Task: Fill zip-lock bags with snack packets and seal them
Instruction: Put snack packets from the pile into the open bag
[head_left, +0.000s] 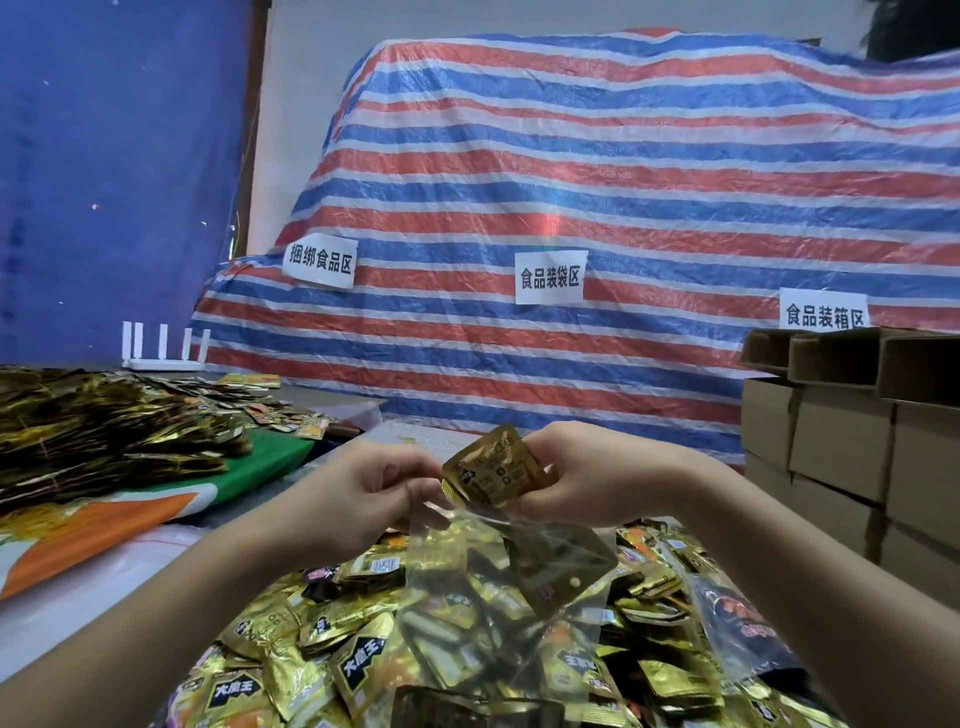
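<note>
Striped tarp (597, 171) backdrop with three paper labels (550, 277), blue sheet (114, 171) on left, table (67, 597) below. Mid-fill step: left hand (363, 493) pinching the mouth of a clear bag (498, 582), right hand (582, 483) gripping a gold packet (493, 470) just above that opening, also seeming to hold the bag's other lip. Bag hanging over a loose heap (322, 670) of packets, one gold packet apparently inside already. Next move probably calls for keeping the mouth spread and sliding the packet down corner-first, then letting go; sealing looks still some way off. Around: second stack (98, 436) of gold packets on left over green-and-orange cloth (156, 499), white rack (161, 348) behind it, cartons (852, 431) at right. Possible snags: limp film folding shut, packet corner catching the zip strip, heap crowding the bag's bottom.
</note>
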